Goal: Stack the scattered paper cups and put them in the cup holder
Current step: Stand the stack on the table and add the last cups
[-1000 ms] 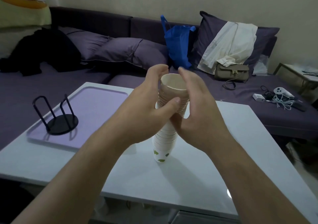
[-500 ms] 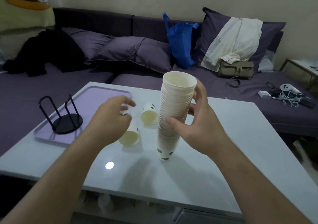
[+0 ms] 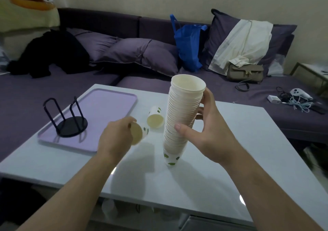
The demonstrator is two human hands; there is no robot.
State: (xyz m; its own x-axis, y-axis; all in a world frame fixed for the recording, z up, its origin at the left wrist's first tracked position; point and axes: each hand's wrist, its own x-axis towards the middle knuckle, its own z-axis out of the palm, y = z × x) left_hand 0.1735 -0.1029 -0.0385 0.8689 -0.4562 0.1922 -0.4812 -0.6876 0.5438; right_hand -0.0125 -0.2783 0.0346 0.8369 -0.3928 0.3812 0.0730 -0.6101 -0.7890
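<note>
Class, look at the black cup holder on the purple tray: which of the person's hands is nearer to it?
Left. The left hand is just right of the cup holder; the right hand is farther right, beyond the cup stack.

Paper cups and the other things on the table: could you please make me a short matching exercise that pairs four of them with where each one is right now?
Things:
1. tall cup stack
2. single cup
3. loose cup
4. black cup holder

Places:
A. lying on its side on the white table
B. standing on the purple tray
C. held in the left hand
D. upright on the table, steadied by the right hand

Pairs: 1-D, 2-C, 3-A, 4-B
</note>
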